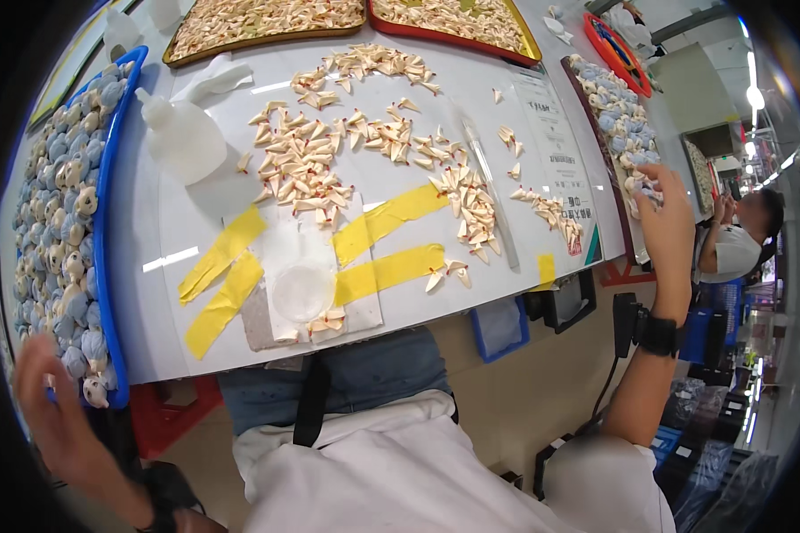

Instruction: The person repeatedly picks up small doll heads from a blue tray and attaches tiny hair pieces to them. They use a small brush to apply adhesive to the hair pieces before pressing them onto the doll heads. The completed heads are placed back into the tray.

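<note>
My left hand, slightly blurred, hovers by the near end of a blue tray. Its fingers are apart and nothing shows in them. Small round pieces in pale blue and cream, with dark spots like little animal heads, fill that tray. My right hand reaches over a dark-rimmed tray at the right, with similar pieces. Thumb and forefinger are parted over the pieces there. On the table between my hands lie many small cream pointed pieces with red tips, in loose heaps.
Two trays of cream pieces stand at the back. A white squeeze bottle, yellow tape strips, a round clear dish and a clear ruler-like strip are on the table. Another person sits at the far right.
</note>
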A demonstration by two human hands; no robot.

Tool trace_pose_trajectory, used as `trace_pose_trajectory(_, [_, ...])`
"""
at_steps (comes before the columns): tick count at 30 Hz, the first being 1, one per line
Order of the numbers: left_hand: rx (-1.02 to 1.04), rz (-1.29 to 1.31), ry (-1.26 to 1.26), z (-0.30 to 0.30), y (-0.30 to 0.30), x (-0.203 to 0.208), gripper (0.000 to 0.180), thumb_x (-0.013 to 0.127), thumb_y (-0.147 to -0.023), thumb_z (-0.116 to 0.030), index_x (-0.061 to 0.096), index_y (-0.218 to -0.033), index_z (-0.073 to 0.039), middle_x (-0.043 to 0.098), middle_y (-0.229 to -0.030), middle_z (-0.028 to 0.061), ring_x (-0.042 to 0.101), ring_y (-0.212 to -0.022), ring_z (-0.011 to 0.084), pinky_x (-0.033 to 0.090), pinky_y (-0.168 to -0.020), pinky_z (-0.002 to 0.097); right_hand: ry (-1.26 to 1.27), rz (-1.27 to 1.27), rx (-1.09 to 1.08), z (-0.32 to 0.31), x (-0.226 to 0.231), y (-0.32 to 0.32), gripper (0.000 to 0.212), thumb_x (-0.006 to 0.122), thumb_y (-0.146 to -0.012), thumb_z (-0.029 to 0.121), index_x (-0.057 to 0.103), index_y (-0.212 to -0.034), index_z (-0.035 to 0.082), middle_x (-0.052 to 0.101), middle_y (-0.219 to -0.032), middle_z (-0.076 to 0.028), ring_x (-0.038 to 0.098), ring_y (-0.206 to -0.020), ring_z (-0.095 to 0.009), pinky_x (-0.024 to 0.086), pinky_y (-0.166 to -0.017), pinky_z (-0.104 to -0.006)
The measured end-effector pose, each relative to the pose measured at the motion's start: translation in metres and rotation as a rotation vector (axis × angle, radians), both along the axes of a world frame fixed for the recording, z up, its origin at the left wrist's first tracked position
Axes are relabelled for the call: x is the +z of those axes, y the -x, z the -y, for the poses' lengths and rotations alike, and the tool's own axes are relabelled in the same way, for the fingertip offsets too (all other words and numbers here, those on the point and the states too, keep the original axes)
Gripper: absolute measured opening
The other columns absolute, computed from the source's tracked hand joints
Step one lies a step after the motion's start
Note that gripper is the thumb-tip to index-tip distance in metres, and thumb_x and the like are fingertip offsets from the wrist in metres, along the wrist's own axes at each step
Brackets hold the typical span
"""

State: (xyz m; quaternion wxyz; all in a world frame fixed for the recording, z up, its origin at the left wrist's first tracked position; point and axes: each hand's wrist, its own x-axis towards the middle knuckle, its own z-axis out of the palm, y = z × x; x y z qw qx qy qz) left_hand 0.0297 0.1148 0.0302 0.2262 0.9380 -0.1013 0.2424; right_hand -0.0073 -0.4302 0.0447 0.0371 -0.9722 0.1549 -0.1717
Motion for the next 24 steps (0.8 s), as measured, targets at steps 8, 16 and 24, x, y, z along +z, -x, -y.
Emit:
trace_pose_trajectory(8, [0.007,-0.199,-0.276,-0.054,-0.056,-0.006,0.051,0.038,-0.093,-0.036,0.032,-0.134,-0.006,0.031,-0.138,0.0126,0.028,-0.128,0.0244,0.018,-0.106,0.0362,-0.342,-0.188,0.359,-0.059,-0.001,-0.023,0.014,0.061,-0.066,0.007,0.063,-0.079,0.004,0.059,-0.081,-0.005,0.053,-0.075,-0.017,0.038,-0.063,-0.0276])
trace_pose_trajectory(16, [-0.084,-0.250,-0.400,-0.010,-0.053,0.011,0.039,0.039,-0.092,-0.027,0.044,-0.127,-0.009,0.041,-0.132,0.0090,0.032,-0.127,0.0226,0.022,-0.105,0.0360,-0.304,-0.169,0.348,-0.066,-0.009,-0.028,0.010,0.061,-0.067,0.006,0.055,-0.074,0.001,0.053,-0.075,-0.006,0.049,-0.069,-0.019,0.038,-0.063,-0.0280])
trace_pose_trajectory(24, [0.034,-0.238,-0.158,-0.013,-0.038,0.009,0.031,0.045,-0.092,-0.015,0.050,-0.121,-0.008,0.053,-0.119,0.0074,0.050,-0.104,0.0177,0.040,-0.086,0.0282,-0.212,-0.063,0.346,-0.065,-0.013,-0.027,0.009,0.058,-0.071,0.005,0.054,-0.078,0.000,0.054,-0.076,-0.006,0.048,-0.070,-0.017,0.038,-0.064,-0.0268])
